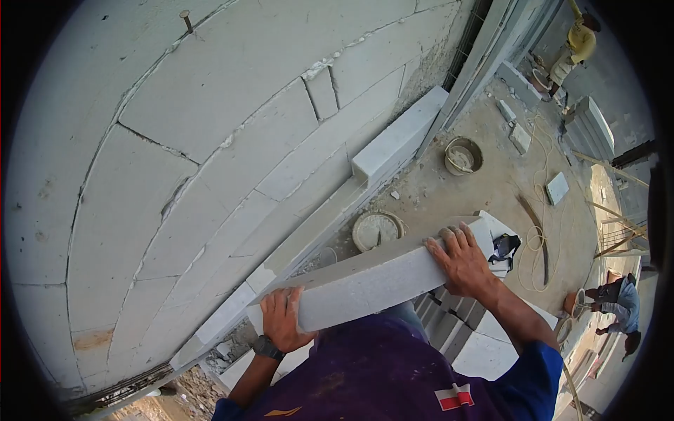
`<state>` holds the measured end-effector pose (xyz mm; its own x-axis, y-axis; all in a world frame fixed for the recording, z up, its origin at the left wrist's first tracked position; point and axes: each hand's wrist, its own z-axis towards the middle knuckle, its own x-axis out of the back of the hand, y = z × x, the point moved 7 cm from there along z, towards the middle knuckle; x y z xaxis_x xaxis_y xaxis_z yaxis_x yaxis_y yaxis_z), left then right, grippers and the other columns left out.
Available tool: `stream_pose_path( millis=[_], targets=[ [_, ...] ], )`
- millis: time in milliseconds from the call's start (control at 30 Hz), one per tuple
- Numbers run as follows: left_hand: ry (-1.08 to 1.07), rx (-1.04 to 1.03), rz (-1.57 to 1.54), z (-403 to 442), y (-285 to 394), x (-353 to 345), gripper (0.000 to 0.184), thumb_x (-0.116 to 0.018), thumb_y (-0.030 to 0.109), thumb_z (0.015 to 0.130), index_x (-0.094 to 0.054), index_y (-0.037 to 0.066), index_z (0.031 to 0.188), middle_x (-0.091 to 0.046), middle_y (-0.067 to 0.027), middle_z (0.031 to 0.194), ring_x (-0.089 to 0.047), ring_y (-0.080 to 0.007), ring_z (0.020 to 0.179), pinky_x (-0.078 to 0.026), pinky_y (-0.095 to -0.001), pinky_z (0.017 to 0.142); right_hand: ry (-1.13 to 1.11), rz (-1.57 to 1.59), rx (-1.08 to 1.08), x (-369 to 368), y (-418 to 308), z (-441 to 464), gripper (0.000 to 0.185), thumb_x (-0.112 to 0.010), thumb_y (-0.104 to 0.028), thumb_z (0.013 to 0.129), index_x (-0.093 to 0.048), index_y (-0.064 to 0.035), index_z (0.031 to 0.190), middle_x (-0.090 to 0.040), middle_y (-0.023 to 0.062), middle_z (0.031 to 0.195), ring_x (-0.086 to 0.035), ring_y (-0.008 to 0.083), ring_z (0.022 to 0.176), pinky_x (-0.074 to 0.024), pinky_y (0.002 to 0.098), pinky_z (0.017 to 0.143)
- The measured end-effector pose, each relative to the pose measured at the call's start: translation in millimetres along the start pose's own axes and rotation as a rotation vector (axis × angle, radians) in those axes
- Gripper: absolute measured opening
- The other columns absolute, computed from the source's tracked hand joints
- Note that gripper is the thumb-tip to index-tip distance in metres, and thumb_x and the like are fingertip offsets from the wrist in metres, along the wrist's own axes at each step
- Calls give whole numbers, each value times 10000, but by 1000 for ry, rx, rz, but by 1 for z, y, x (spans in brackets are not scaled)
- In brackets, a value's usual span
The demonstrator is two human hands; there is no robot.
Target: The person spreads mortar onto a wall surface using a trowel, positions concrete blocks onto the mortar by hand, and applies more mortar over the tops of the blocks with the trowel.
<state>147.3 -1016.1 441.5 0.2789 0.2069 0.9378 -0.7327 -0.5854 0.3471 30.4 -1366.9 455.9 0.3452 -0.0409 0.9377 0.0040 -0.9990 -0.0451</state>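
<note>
While the left grip (283,319) and right grip (463,265) clamp a pale block (361,295) near the floor's (505,189) wall-side edge, carrying seems in hand; the next move calls for level support.

A long, pale grey rectangular block (368,291) is held aslant, gripped near both ends.

your block (375,291) is pale grey, your shirt (372,375) purple with blue sleeves (531,375) and a red-and-white patch (455,398), your watch (267,347) black. you face a pale grey wall (246,154) patterned with darker lines; 1 person (581,43) wears yellow, another person (625,303) light blue; the floor (498,200) is sandy brown.
</note>
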Motion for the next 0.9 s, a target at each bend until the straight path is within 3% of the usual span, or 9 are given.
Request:
stream_pose_path(
  millis=[100, 200, 333, 400, 567, 900],
  targets=[
    [90, 97, 63, -15, -77, 17, 1012, -913, 413, 594, -468, 17, 1411, -525, -211, 1231, -496, -420, 1144, -363, -576, 976, 71, -21, 167, 12, -45, 99, 786, -725, -146, 819, -420, -149, 1543, -488, 242, 1442, -422, 409, 1413, -182, 580, 1254],
    [9, 299, 103, -19, -134, 33, 1095, -944, 311, 531, -406, 16, 1438, -510, -220, 1263, -473, -397, 1186, -334, -554, 1039, 180, -36, 267, 29, -84, 179, 712, -686, -177, 851, -446, -159, 1521, -512, 217, 1395, -457, 384, 1382, -190, 576, 1256],
    [84, 324, 149, -36, -200, 23, 1121, -943, 300, 511, -388, -11, 1433, -497, -237, 1340, -426, -432, 1282, -304, -580, 1089, 305, -44, 346, 20, -121, 252, 892, -815, -213, 759, -398, -172, 1546, -497, 171, 1440, -438, 342, 1415, -228, 562, 1246],
    [108, 327, 165, -41, -228, 11, 1090, -937, 311, 514, -393, 39, 1419, -494, -203, 1322, -434, -422, 1262, -313, -577, 1065, 331, -50, 369, 14, -133, 280, 926, -838, -228, 740, -389, -179, 1548, -492, 157, 1437, -432, 330, 1421, -230, 558, 1246],
    [16, 402, 143, -35, -266, -15, 1175, -954, 345, 507, -361, -29, 1449, -480, -245, 1343, -409, -450, 1301, -308, -587, 1093, 287, -40, 365, -19, -141, 332, 907, -827, -232, 759, -373, -182, 1543, -469, 157, 1447, -407, 333, 1438, -211, 556, 1256],
    [-48, 354, 111, -16, -309, -80, 1160, -944, 422, 538, -376, -26, 1445, -482, -255, 1369, -410, -460, 1323, -305, -599, 1105, 110, -103, 352, -82, -134, 384, 926, -836, -269, 755, -350, -182, 1538, -428, 156, 1478, -381, 343, 1453, -188, 561, 1262]
  ],
)
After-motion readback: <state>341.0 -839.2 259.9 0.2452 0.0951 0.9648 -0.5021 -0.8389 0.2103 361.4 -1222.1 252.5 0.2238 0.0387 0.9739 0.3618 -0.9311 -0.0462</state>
